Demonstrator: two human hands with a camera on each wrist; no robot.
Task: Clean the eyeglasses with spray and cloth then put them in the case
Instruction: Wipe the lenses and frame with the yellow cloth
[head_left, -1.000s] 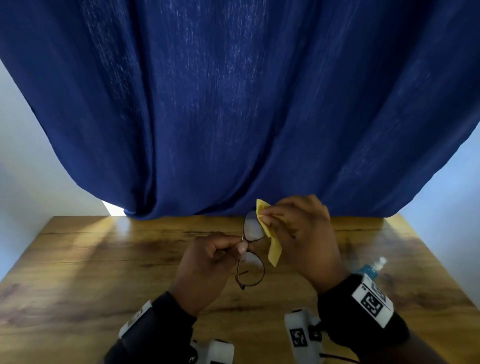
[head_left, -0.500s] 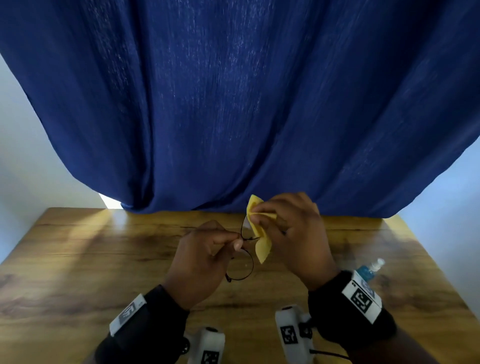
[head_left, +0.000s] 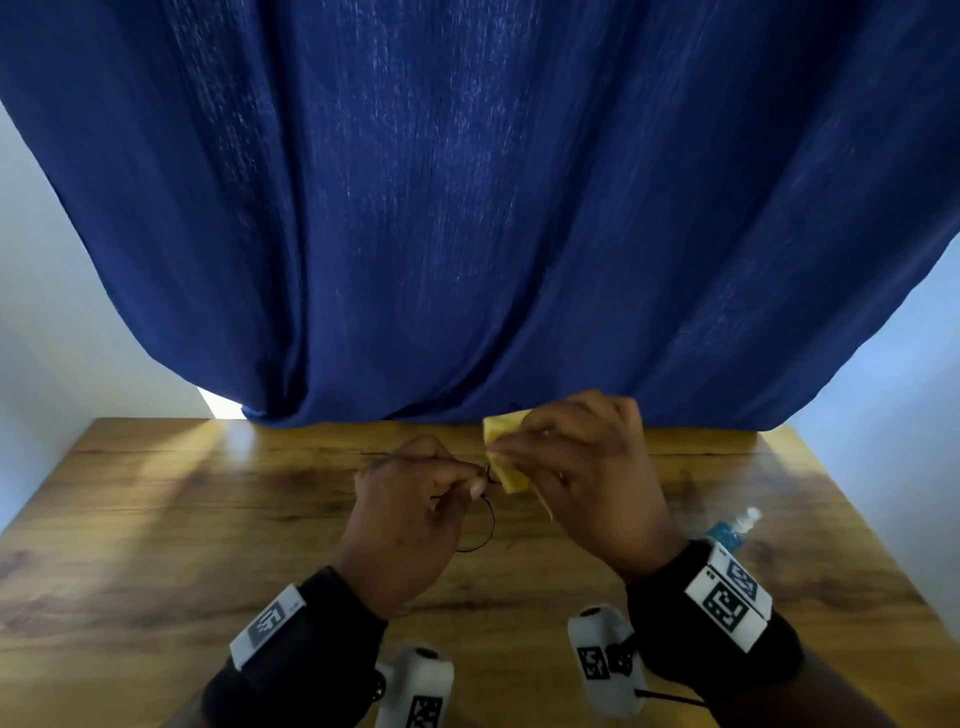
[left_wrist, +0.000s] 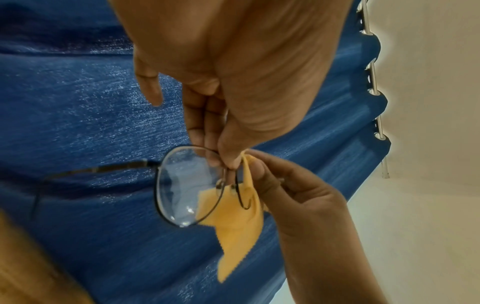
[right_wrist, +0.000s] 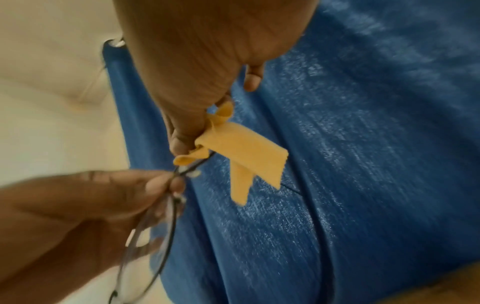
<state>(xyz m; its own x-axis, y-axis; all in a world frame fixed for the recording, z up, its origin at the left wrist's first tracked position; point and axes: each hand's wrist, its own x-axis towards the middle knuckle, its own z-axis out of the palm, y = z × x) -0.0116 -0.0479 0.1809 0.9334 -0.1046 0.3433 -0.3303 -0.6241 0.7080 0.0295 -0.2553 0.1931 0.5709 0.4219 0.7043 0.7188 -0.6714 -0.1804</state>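
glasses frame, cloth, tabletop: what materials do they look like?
Eyeglasses: thin black wire rims, likely metal; clear lenses, glass or plastic unclear.
Cloth: yellow, matte, limp, zigzag-cut edge; looks like microfibre.
Table: glossy brown wood-grain top; solid wood or laminate can't be told.

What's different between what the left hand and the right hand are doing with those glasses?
The left hand pinches the bare eyeglasses at the bridge; the right hand pinches the yellow cloth around one lens. The left hand sits lower and nearer the person in the head view; the right hand is higher, closer to the blue curtain. Both have curled fingers and are held above the wooden table.
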